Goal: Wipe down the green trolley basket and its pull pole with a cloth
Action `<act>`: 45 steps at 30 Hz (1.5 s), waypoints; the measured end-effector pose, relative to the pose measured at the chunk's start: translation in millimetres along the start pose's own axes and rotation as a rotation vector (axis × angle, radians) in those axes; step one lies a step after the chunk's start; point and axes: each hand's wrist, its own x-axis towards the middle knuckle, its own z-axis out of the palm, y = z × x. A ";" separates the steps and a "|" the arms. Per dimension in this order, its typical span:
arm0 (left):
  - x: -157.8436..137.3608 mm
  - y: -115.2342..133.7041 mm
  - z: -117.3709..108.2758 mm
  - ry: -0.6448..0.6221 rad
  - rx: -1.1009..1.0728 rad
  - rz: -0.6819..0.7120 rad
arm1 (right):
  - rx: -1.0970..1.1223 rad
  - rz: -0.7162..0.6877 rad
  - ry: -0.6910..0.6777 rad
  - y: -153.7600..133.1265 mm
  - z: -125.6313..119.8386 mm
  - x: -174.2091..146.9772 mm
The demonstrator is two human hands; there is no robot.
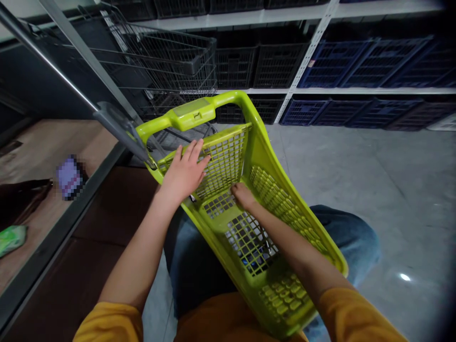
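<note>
A lime-green plastic shopping cart [265,137] stands between my knees, its basket slanting across the view. My left hand [185,171] lies over the top edge of the cart's grid flap [228,156], fingers spread and palm down. Down inside the basket, my right hand [242,195] is closed near the flap's lower edge, above the grid floor [245,237]. Its fingers curl away from me, so anything in them is hidden. Above the flap is the cart's handle [194,114].
A grey metal pole [53,59] meets the cart's left corner. Behind stand a wire cart [171,61] and white shelving [306,57] with black and blue crates [388,59]. At left, a wooden surface [89,133] holds a blurred purple item [70,177] and a green packet [12,237].
</note>
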 end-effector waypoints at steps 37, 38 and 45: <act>-14.2 -23.4 -23.1 -0.081 0.031 -0.068 | 1.021 0.079 -0.032 -140.7 37.6 -6.2; -14.4 -23.7 -23.0 -0.071 0.028 -0.068 | 1.129 0.072 -0.014 -144.7 27.5 -5.9; -16.2 -26.1 -20.0 -0.007 0.019 -0.048 | 1.568 -0.171 0.189 -168.8 -60.2 -13.4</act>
